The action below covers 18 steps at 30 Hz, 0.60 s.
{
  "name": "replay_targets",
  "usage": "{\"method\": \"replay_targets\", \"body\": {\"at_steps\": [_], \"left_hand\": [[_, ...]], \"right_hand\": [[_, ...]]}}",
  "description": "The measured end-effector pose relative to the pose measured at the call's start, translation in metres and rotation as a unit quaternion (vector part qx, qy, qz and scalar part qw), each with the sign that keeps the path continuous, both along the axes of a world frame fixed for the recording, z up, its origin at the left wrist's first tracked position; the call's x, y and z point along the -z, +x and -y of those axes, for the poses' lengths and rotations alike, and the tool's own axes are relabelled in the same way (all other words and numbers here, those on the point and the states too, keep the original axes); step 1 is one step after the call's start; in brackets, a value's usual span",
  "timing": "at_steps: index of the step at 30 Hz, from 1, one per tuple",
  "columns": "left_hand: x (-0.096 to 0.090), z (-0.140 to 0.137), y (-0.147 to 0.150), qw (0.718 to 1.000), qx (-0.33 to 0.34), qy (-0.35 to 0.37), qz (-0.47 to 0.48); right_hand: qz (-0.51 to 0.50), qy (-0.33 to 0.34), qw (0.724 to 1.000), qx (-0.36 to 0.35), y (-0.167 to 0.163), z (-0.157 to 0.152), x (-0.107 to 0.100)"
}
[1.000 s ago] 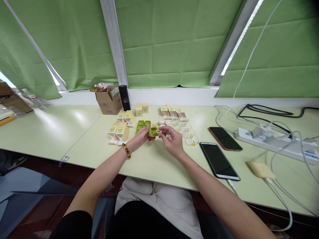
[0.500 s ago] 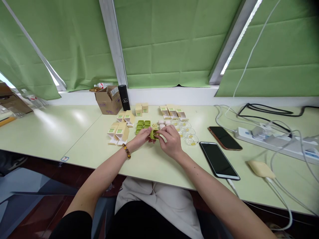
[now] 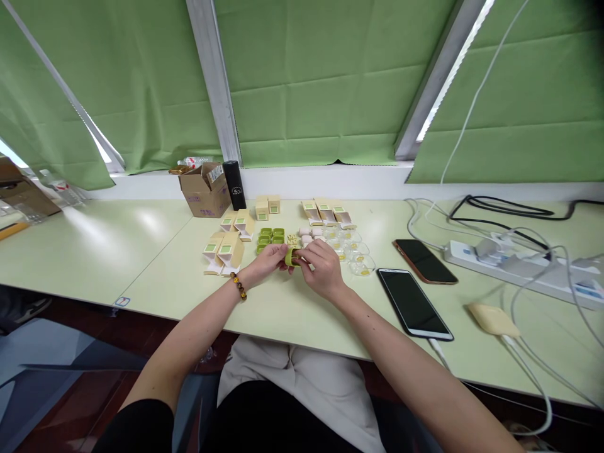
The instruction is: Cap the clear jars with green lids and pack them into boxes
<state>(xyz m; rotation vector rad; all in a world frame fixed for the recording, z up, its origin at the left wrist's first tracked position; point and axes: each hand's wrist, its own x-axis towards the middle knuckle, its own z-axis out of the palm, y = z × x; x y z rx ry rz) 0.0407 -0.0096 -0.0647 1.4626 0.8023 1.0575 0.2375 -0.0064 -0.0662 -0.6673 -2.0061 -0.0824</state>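
Observation:
My left hand (image 3: 270, 261) is closed on a small green square cup (image 3: 289, 257), held just above the table. The fingers of my right hand (image 3: 321, 267) are bent together at the cup's opening; what they pinch, if anything, is hidden. Behind the left hand stand several more green cups (image 3: 272, 236) in rows. Small yellow pieces (image 3: 292, 240) lie beside them. Pale pink blocks (image 3: 306, 240) and several clear plastic covers (image 3: 362, 264) with yellow spots spread out beyond and beside my right hand.
Open cream cartons (image 3: 229, 251) stand on the left, more cartons (image 3: 325, 212) at the back. A cardboard box (image 3: 204, 192) and a black cylinder (image 3: 234, 184) are by the wall. On the right lie two phones (image 3: 415, 305), a power strip (image 3: 519, 270), cables and a yellow case (image 3: 493, 319).
The green cup has tilted, its opening turned more toward my right hand. The right fingers have moved deeper to its opening. Both arms stay nearly in place.

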Motion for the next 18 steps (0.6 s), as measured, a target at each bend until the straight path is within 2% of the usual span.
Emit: {"method": "replay_targets", "body": {"at_steps": [5, 10, 14, 18], "left_hand": [[0.004, -0.003, -0.002, 1.000, 0.004, 0.009, -0.016], [-0.002, -0.002, -0.001, 0.999, -0.022, 0.026, -0.038], [-0.009, -0.001, -0.001, 0.997, -0.057, 0.042, -0.037], [-0.010, -0.003, -0.002, 0.991, -0.111, 0.061, -0.041]], "right_hand": [[-0.005, 0.020, 1.000, -0.017, 0.000, -0.002, 0.001], [-0.007, 0.045, 0.998, -0.041, 0.002, -0.003, -0.003], [-0.038, 0.067, 0.994, -0.071, 0.005, -0.003, -0.004], [-0.059, 0.040, 0.996, -0.060, 0.006, 0.000, -0.003]]}}
